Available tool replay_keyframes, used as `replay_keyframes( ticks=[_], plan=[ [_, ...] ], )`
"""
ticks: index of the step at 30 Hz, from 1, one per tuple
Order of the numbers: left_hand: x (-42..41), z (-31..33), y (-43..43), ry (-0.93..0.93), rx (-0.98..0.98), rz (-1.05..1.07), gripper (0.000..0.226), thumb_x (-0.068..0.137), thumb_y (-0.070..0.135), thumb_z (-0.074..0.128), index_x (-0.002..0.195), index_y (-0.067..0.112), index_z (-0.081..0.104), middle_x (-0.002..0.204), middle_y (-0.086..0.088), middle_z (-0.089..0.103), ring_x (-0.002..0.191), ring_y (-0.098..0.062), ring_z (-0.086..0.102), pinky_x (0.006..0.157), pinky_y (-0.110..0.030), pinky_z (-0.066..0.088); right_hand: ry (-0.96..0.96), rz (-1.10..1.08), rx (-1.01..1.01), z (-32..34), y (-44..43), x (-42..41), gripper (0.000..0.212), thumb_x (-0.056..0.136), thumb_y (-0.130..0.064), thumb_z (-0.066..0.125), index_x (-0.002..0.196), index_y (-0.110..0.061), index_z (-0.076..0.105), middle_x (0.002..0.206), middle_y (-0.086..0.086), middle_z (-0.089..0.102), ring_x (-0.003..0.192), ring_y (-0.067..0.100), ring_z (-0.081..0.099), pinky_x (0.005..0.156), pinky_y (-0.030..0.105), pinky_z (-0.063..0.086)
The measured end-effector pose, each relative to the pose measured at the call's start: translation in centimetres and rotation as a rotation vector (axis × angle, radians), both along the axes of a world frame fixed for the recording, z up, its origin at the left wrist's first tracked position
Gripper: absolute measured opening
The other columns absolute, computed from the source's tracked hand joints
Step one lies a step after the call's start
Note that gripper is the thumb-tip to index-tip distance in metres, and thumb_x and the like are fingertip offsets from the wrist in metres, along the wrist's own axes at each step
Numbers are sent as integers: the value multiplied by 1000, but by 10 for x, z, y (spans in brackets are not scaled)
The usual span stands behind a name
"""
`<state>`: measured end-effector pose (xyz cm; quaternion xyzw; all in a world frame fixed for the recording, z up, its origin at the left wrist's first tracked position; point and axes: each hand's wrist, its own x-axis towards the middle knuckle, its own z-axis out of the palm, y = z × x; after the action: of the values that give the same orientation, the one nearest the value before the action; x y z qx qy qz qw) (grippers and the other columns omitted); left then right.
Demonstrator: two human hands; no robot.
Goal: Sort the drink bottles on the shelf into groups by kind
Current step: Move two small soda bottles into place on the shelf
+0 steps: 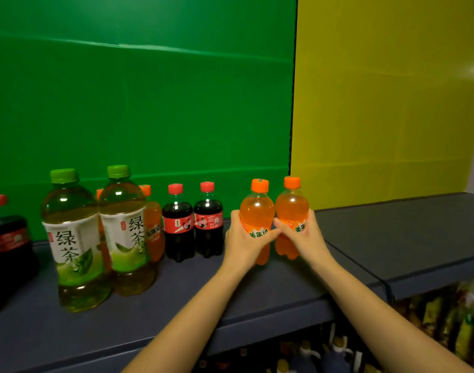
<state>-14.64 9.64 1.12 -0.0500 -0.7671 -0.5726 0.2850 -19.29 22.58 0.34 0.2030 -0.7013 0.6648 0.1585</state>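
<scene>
Two small orange soda bottles stand side by side on the grey shelf [284,286]. My left hand [243,238] grips the left orange bottle [257,208] and my right hand [303,235] grips the right orange bottle [292,203]. To their left stand two small cola bottles [178,224] [208,219] with red caps. Further left are two tall green tea bottles [71,238] [125,230]. Two more orange bottles [153,224] are partly hidden behind them. Another cola bottle [7,243] stands at the far left edge.
A green panel [149,103] and a yellow panel [378,103] back the shelf. The shelf runs on to the right [405,232] past a seam. Below the shelf front, a lower level holds packaged goods [445,319] and more bottles [311,356].
</scene>
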Motion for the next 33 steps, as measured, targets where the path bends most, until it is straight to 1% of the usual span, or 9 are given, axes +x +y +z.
replay_keyframes(
  ticks=[3,6,11,17,20,22,25,27,33],
  plan=[
    [-20,-10,10,-41,-8,30,61,64,28,83,108,14,43,97,4,57,93,-15,57,73,-25,44,-27,76,21,-4,9,-23,54,80,-15,68,126,-11,39,107,1,57,96,11,56,77,16,45],
    [-29,-17,14,-67,6,28,62,65,30,82,111,17,43,96,11,55,93,-10,56,73,-18,44,-45,130,16,-13,16,-44,57,80,-14,68,128,-9,38,112,8,58,103,19,58,85,24,47],
    [-37,-19,13,-95,39,5,62,70,27,78,116,19,38,99,12,54,92,-3,55,72,-12,45,-63,172,18,-17,16,-60,49,82,-19,65,121,-20,35,102,-5,55,96,11,55,79,19,44],
    [-29,-20,11,-217,16,3,62,71,26,78,117,20,36,105,8,55,93,-1,55,77,-15,48,-111,158,88,-20,19,-59,59,82,-27,66,129,-25,30,125,3,48,116,19,50,96,34,42],
    [-8,-19,-2,-237,-63,69,52,73,29,76,114,15,47,112,3,56,100,-6,54,82,-16,45,29,-71,89,-17,27,-44,63,82,-27,66,136,-17,34,137,4,38,127,20,39,104,37,36],
    [12,-20,-16,-106,-146,229,36,75,25,75,103,14,55,106,2,58,100,-10,53,81,-14,42,189,-106,10,-10,33,-28,44,85,-18,63,125,-23,43,127,-1,42,117,14,44,95,32,41],
    [37,-14,-45,91,-259,505,23,75,21,74,90,15,57,96,-1,60,95,-16,54,81,-20,41,297,85,-82,7,27,-1,31,83,-19,60,105,-36,49,111,-9,52,99,2,53,81,15,45],
    [44,-12,-62,118,-290,627,25,75,19,73,91,16,54,96,-1,56,98,-20,52,81,-24,39,308,243,-118,15,13,16,29,79,-18,55,104,-32,52,108,-10,56,96,-2,56,80,11,45],
    [38,-12,-74,52,-256,672,64,73,10,73,126,1,39,122,-12,45,120,-27,43,101,-32,34,333,407,6,10,-61,38,44,78,-10,55,116,-29,46,122,-7,51,115,-4,47,96,9,36]
  ],
)
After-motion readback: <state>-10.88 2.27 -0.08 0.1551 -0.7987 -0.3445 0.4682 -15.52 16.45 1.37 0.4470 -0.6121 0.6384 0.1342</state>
